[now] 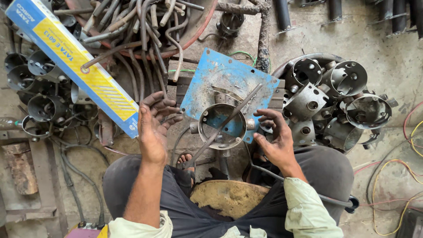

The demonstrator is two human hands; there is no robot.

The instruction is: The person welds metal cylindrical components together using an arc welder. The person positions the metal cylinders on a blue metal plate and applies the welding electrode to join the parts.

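We see a round metal ring (221,126) with side lugs lying on a blue metal plate (229,79), a thin rod (220,128) laid slantwise across it. Our right hand (274,141) hovers just beside the ring, fingers curled apart, its grip holding nothing. Our left hand (154,128) is open, fingers spread, near bent steel rods (145,39) and a blue-and-yellow box (72,61). A heap of like rings (335,101) sits at right.
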